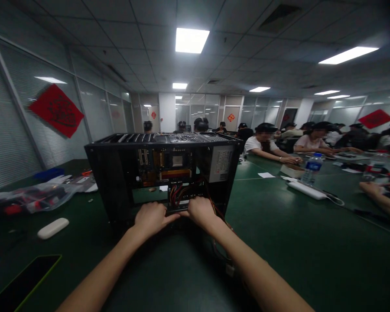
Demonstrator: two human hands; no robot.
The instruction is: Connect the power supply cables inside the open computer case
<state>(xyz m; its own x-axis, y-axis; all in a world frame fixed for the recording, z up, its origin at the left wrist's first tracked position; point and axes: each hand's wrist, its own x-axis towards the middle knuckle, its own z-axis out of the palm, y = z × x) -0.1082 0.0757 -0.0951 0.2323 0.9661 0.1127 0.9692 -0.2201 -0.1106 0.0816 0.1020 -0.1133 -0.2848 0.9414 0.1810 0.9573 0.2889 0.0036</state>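
Observation:
A black computer case [112, 186] stands on the green table with its open side towards me. Inside it, a motherboard [152, 160] sits in the upper part, and a grey power supply [220, 164] fills the upper right. Red and black cables [178, 194] bunch low in the middle. My left hand [150, 219] and my right hand [201, 213] are closed over the lower edge of the case, thumbs outside and pointing at each other. Their other fingertips are hidden inside. A loose cable connector [229, 269] hangs near my right forearm.
To the left lie a plastic bag of parts [35, 197], a white oval case [53, 228] and a black phone-like slab [32, 281]. On the right are a water bottle [313, 169], a white power strip [307, 190] and a small box [292, 170]. Several people sit beyond.

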